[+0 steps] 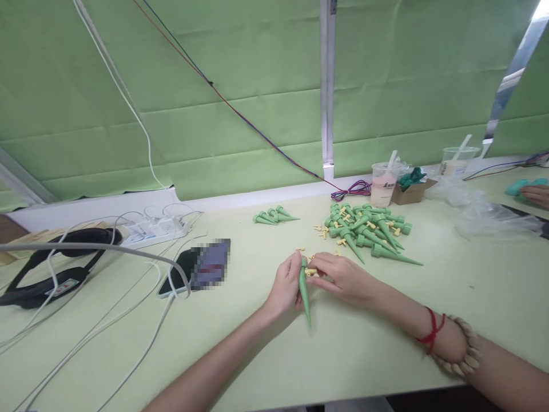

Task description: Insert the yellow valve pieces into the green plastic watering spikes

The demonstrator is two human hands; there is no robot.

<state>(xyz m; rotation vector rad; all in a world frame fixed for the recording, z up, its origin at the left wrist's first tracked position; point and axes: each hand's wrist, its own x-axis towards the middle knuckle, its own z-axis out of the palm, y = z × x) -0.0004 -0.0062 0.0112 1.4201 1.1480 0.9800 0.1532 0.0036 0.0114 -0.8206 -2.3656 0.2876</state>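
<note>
Your left hand (pixel 285 286) is closed around a green spike (pixel 305 292), gripping it near the wide top end, tip pointing down toward you and just over the worktop (pixel 386 343). Your right hand (pixel 341 277) pinches a small yellow piece (pixel 311 271) against the top of that spike, fingers pressed together; a red string and a bead bracelet (pixel 465 352) sit on that wrist. Left of the hands a phone (pixel 195 272) lies flat with white cables (pixel 107 320) across it, and a black strap (pixel 47 274) further left. Just past the hands a few loose yellow pieces (pixel 326 232) are scattered, touching the near edge of a big pile of green spikes (pixel 369 232). A smaller group of spikes (pixel 274 216) lies apart to the left of the pile. Behind the pile a plastic cup (pixel 383 184) holds a pinkish drink and a straw; beside it an open cardboard box (pixel 412 191) holds something teal, can't tell what. Further right, a second cup (pixel 457 161) with a straw, contents unclear, and crumpled clear bags (pixel 484 217). Another person's hand (pixel 536 194) shows at the far right edge.
</note>
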